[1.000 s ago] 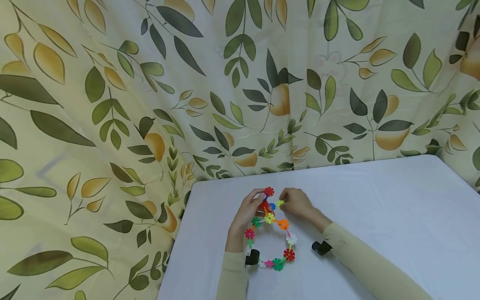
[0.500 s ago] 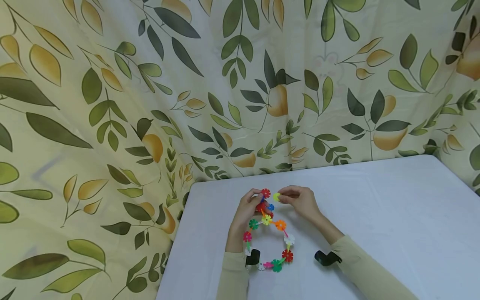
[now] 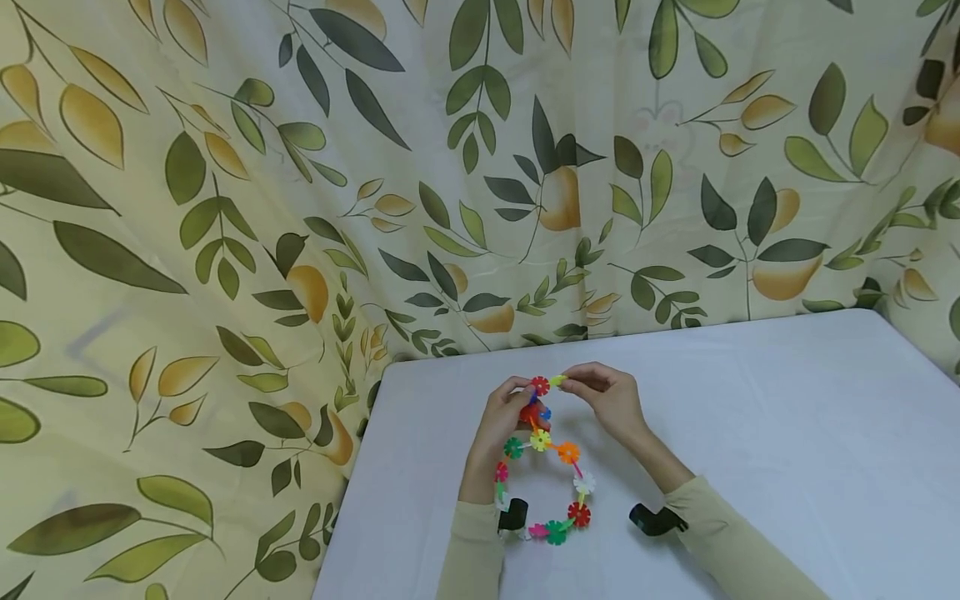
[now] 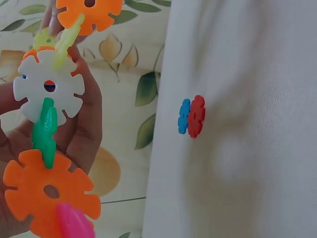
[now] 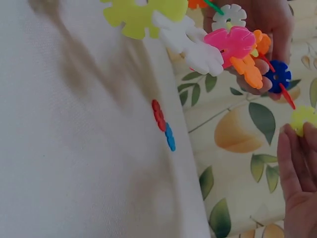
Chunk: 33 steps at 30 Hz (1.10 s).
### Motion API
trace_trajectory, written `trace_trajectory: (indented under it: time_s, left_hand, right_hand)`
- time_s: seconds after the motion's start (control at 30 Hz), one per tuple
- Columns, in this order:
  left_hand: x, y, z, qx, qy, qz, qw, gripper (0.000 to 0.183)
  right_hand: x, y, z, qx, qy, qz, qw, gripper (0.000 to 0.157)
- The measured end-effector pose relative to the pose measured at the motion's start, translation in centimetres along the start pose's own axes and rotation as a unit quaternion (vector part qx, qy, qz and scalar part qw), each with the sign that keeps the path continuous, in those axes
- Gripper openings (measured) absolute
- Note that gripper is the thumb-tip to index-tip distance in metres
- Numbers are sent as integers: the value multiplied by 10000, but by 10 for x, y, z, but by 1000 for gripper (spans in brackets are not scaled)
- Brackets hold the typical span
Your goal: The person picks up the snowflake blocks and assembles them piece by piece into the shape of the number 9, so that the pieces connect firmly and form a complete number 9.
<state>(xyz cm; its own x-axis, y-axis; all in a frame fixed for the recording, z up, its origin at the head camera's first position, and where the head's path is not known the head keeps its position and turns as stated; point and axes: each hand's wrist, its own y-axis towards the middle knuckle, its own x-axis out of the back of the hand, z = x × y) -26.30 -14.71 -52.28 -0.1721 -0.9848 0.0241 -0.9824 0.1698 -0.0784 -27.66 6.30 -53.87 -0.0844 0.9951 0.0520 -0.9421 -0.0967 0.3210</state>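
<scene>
My left hand (image 3: 491,429) grips the upper end of a chain of colourful notched snowflake discs. Below it the chain hangs in a loop, with an orange disc (image 3: 568,452) on its right side. At the top a red disc (image 3: 540,386) sticks out past the left fingertips. My right hand (image 3: 617,404) pinches a lime-yellow snowflake disc (image 3: 557,381) against or very near the red disc's edge; whether they interlock cannot be made out. In the left wrist view, white (image 4: 37,91) and orange discs (image 4: 44,188) hang in front of the palm.
A red disc (image 4: 196,116) and a blue disc (image 4: 184,116) lie close together on the white table (image 3: 750,433). Leaf-patterned curtains (image 3: 450,208) stand behind the table and along its left side. A black wrist strap (image 3: 656,520) shows near the right sleeve.
The right hand has risen slightly, carrying the yellow disc from beside the blue disc up to the red disc's edge. Its disc now shows edge-on. The left hand keeps its grip, barely shifting.
</scene>
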Motion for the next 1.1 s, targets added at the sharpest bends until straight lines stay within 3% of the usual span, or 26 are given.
trace_trajectory:
  time_s: [0.23,0.53,0.87,1.0,1.1]
  left_hand:
    - [-1,-1,-1,-14,-34,48,10000,23]
    - [-8,-1,0,120,-266,-139,9995,19]
    - [-2,-2,-2,229,-384,-72,9990,18]
    - [2,-3,-2,303,-317,-49,9990,20]
    - [5,-3,-2,304,-371,-106,9988,19]
  right_hand:
    - [1,1,-8,110,165,74,9998,15]
    - [-1,1,-9,275,84,-145,9995,14]
    - [-5,2,-9,233,237,149,9993,19]
    - [-6,2,-12,198,73,277,9994,28]
    - [-9,6,-17,160,-369,336,9986,29]
